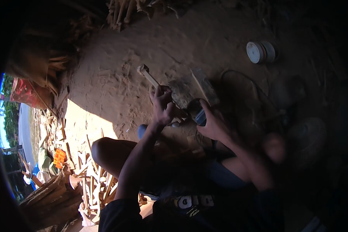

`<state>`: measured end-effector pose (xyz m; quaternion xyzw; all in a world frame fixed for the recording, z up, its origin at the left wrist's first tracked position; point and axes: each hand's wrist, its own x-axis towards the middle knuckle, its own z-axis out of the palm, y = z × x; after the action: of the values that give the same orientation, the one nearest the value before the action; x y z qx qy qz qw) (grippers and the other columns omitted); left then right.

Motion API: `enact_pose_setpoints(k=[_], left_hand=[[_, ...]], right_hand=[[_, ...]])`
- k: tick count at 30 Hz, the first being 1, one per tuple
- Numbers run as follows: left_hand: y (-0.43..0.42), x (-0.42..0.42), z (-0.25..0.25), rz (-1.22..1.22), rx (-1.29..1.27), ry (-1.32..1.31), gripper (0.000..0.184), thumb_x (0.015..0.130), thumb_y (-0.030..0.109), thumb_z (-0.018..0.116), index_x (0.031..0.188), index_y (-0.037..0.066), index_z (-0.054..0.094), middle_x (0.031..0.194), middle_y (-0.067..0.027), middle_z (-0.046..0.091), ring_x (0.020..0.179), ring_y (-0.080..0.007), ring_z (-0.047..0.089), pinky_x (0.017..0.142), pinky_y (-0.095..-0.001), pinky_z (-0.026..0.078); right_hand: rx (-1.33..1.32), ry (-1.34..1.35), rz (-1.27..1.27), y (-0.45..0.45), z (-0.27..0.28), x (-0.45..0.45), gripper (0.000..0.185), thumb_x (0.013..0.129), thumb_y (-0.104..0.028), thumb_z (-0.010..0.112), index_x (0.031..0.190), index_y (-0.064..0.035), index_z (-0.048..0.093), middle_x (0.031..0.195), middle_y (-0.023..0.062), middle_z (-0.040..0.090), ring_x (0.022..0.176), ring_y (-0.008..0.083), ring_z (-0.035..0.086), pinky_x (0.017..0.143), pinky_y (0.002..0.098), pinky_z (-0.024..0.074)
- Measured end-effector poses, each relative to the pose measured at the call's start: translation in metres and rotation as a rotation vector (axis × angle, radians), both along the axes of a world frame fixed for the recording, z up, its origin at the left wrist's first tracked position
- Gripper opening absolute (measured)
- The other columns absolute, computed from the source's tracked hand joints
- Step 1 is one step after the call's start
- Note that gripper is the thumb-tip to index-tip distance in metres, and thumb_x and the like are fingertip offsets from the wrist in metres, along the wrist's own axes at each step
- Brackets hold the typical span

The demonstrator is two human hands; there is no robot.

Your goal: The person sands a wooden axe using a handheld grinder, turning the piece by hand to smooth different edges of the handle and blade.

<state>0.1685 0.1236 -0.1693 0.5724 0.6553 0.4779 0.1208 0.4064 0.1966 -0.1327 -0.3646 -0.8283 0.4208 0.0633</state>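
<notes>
Lying in sunlight at far left, one orange piece (59, 157) is glowing among many wood scraps (92, 189). The left hand (163, 106) is curling its fingers round one pale stick (150, 79), partly hiding it. The right hand (213, 123) is gripping one dark tool (200, 116), its shape blurring into shadow near one flat block (197, 86). Farther right, one pale can (255, 52) is resting.

From my remote view, I see the person wearing a dark shirt (164, 214) with a short left sleeve (120, 214), a pale, yellowish print (193, 202) in front, and bluish cloth (225, 174) at the right thigh.
</notes>
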Motion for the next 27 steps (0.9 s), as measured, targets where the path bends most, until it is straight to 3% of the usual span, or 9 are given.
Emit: enact_pose_setpoints(k=[4, 7, 10, 13, 16, 19, 22, 25, 27], left_hand=[[0.0, -0.003, -0.009, -0.002, 0.039, -0.035, 0.035, 0.071, 0.035, 0.055, 0.074, 0.0, 0.056, 0.108, -0.0194, 0.054, 0.103, -0.0329, 0.046, 0.099, -0.0426, 0.029], [-0.002, -0.006, -0.01, -0.004, 0.0, 0.022, 0.061, 0.087, 0.058, 0.048, 0.076, -0.001, 0.052, 0.108, -0.0167, 0.051, 0.101, -0.0311, 0.047, 0.099, -0.0402, 0.028], [-0.004, -0.006, -0.007, -0.018, 0.01, 0.036, 0.067, 0.088, 0.064, 0.046, 0.077, -0.002, 0.054, 0.109, -0.017, 0.051, 0.102, -0.0308, 0.047, 0.1, -0.0401, 0.028], [-0.005, -0.007, -0.006, -0.009, 0.001, 0.035, 0.067, 0.087, 0.063, 0.046, 0.078, -0.002, 0.056, 0.109, -0.0173, 0.051, 0.102, -0.0309, 0.047, 0.1, -0.0402, 0.028], [-0.005, -0.006, -0.002, -0.023, 0.02, 0.002, 0.034, 0.069, 0.034, 0.055, 0.073, 0.001, 0.056, 0.107, -0.0199, 0.054, 0.104, -0.0328, 0.046, 0.1, -0.0417, 0.029], [-0.005, -0.003, 0.005, -0.041, -0.008, -0.002, 0.033, 0.069, 0.034, 0.055, 0.073, 0.001, 0.057, 0.107, -0.0199, 0.054, 0.104, -0.0326, 0.046, 0.1, -0.0424, 0.028], [-0.003, -0.004, 0.007, -0.082, -0.017, 0.017, 0.031, 0.068, 0.033, 0.056, 0.072, 0.003, 0.058, 0.106, -0.0191, 0.055, 0.105, -0.0325, 0.046, 0.101, -0.043, 0.027], [-0.001, -0.007, 0.008, -0.129, -0.055, 0.073, 0.045, 0.073, 0.045, 0.053, 0.076, 0.001, 0.06, 0.108, -0.0171, 0.052, 0.105, -0.0306, 0.045, 0.1, -0.0411, 0.027], [-0.001, -0.008, 0.007, -0.167, -0.076, 0.087, 0.044, 0.071, 0.045, 0.054, 0.078, 0.002, 0.062, 0.109, -0.0174, 0.053, 0.11, -0.0311, 0.045, 0.1, -0.0401, 0.026]], right_hand=[[0.01, -0.083, 0.002, -0.001, -0.002, 0.007, 0.09, 0.077, -0.017, 0.076, 0.154, -0.0061, 0.032, 0.101, 0.0329, 0.07, 0.097, 0.0503, 0.069, 0.085, 0.0555, 0.0567], [0.043, -0.082, 0.03, 0.002, -0.001, 0.005, 0.088, 0.077, -0.021, 0.076, 0.152, -0.0091, 0.031, 0.097, 0.0314, 0.071, 0.092, 0.0498, 0.07, 0.082, 0.0568, 0.0567], [0.073, 0.007, 0.032, 0.003, -0.005, -0.001, 0.086, 0.077, -0.022, 0.076, 0.15, -0.0087, 0.032, 0.092, 0.0298, 0.072, 0.088, 0.0495, 0.071, 0.08, 0.057, 0.0568], [0.008, -0.101, 0.05, 0.006, 0.003, -0.009, 0.096, 0.077, -0.019, 0.08, 0.158, -0.0046, 0.03, 0.112, 0.0342, 0.069, 0.103, 0.0497, 0.069, 0.09, 0.0526, 0.0567], [-0.037, -0.135, 0.052, 0.007, 0.009, -0.018, 0.097, 0.076, -0.018, 0.081, 0.158, -0.0044, 0.03, 0.11, 0.0334, 0.069, 0.101, 0.0489, 0.07, 0.088, 0.0532, 0.0569], [0.072, 0.0, 0.044, 0.006, -0.004, -0.024, 0.097, 0.076, -0.018, 0.081, 0.158, -0.0051, 0.03, 0.107, 0.0328, 0.07, 0.099, 0.0486, 0.07, 0.085, 0.0535, 0.0571], [0.003, -0.1, 0.07, 0.015, -0.004, -0.034, 0.101, 0.074, -0.022, 0.085, 0.156, -0.0038, 0.029, 0.123, 0.0347, 0.064, 0.107, 0.0513, 0.067, 0.09, 0.0554, 0.056], [0.003, -0.039, 0.075, 0.021, -0.002, -0.047, 0.104, 0.073, -0.025, 0.087, 0.157, -0.0037, 0.029, 0.123, 0.0338, 0.065, 0.108, 0.0502, 0.067, 0.089, 0.055, 0.0564], [0.002, 0.078, 0.085, 0.025, -0.01, -0.055, 0.107, 0.072, -0.027, 0.088, 0.157, -0.0034, 0.029, 0.121, 0.0344, 0.065, 0.107, 0.0498, 0.068, 0.088, 0.0546, 0.0567]])
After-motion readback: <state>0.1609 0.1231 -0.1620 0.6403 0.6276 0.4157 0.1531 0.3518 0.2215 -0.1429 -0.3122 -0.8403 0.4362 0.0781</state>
